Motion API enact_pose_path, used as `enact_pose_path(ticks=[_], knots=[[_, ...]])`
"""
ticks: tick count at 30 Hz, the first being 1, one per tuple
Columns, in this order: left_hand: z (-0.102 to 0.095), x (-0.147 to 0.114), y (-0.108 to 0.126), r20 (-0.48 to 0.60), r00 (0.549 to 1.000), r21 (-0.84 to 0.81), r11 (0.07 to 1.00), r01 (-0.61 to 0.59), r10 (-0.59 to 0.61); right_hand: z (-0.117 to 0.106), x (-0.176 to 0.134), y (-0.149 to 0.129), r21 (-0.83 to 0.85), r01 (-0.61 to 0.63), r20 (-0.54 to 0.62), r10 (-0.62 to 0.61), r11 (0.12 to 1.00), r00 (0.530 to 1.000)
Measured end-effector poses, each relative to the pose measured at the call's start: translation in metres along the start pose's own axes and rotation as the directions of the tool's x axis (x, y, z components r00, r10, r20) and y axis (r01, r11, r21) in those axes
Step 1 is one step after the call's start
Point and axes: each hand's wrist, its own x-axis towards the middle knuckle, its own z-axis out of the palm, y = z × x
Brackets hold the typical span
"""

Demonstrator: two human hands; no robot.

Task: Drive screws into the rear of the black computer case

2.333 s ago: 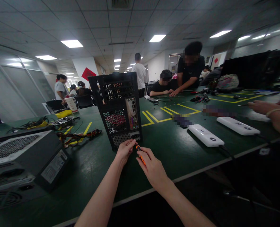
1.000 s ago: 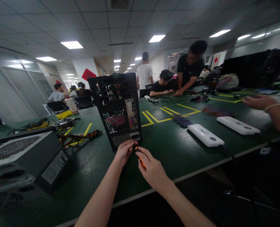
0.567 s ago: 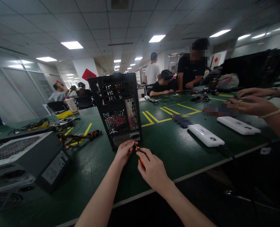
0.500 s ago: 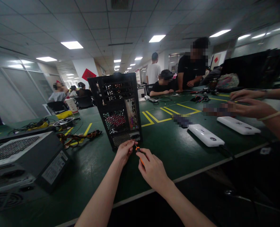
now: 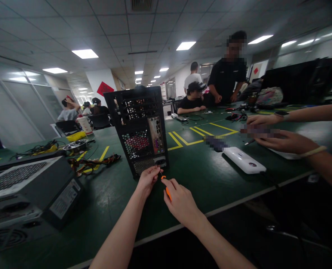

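A black computer case (image 5: 139,127) stands upright on the green table (image 5: 110,209), its rear panel with ports and vent mesh facing me. My right hand (image 5: 180,196) is closed around the orange and black handle of a screwdriver (image 5: 168,193). The shaft points up and left toward the lower right corner of the case. My left hand (image 5: 149,179) is pinched beside the screwdriver's tip, close to the bottom of the case's rear. Whatever lies between its fingertips is too small to make out.
A grey power supply unit (image 5: 42,190) lies at the left, with bundled cables (image 5: 98,162) behind it. On the right is a white power bank (image 5: 243,160). A co-worker's hands (image 5: 289,142) hold a blurred-out object there. Other people sit and stand farther back.
My right hand and the screwdriver have turned slightly, showing more orange of the handle. The co-worker's hands moved left, over the second white power bank. A standing person in black straightened up.
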Motion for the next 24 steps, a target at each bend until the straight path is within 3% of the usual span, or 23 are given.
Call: enact_pose_path(ticks=[6,11,19,24], knots=[[0.0016,0.0011,-0.0003,-0.017,1.0,0.015,1.0,0.018,-0.017,-0.0001,0.0025,0.0035,0.194,-0.124,-0.057,0.137,0.973,0.989],[0.0014,0.0009,-0.0008,-0.031,1.0,0.021,1.0,0.004,-0.003,-0.0043,0.0043,0.0036,0.303,-0.2,-0.029,0.219,0.932,0.975],[0.0013,0.0028,-0.0032,-0.039,0.999,0.046,0.999,-0.018,0.02,0.0016,0.0046,0.0059,0.3,-0.284,0.062,0.279,0.911,0.958],[0.0027,0.0025,-0.0026,-0.035,0.999,0.055,0.998,-0.017,0.019,0.001,0.0042,0.0041,0.27,-0.22,-0.029,0.237,0.937,0.971]])
